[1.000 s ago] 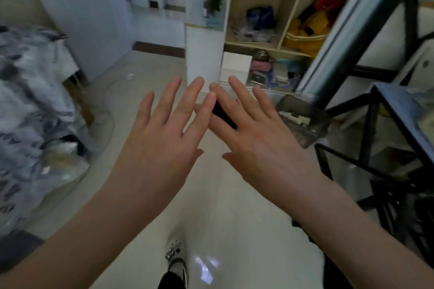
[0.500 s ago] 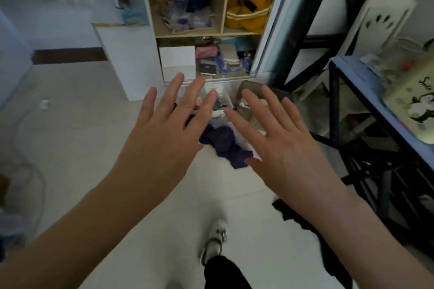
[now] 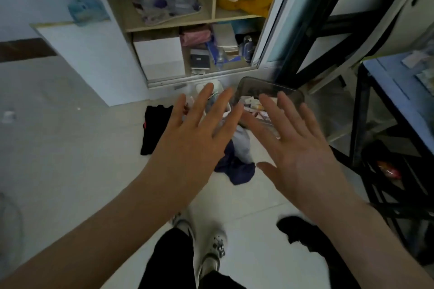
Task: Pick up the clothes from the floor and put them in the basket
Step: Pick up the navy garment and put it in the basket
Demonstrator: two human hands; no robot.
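Observation:
My left hand and my right hand are held out flat over the floor, fingers spread, holding nothing. Under and between them lies a dark blue and pale garment on the tiles. A black garment lies left of my left hand. Another black garment lies on the floor by my right forearm. A white basket stands beyond my left fingertips, mostly hidden by them. A dark translucent bin with scraps inside stands next to it.
An open wooden cabinet full of bags and boxes stands straight ahead. A black metal frame with a blue top blocks the right side. My feet in white shoes are on the pale tiled floor.
The view has tilted down and moved closer to the cabinet. The clothes on the floor, the bin and both my feet have come into sight. Both hands stay spread and empty.

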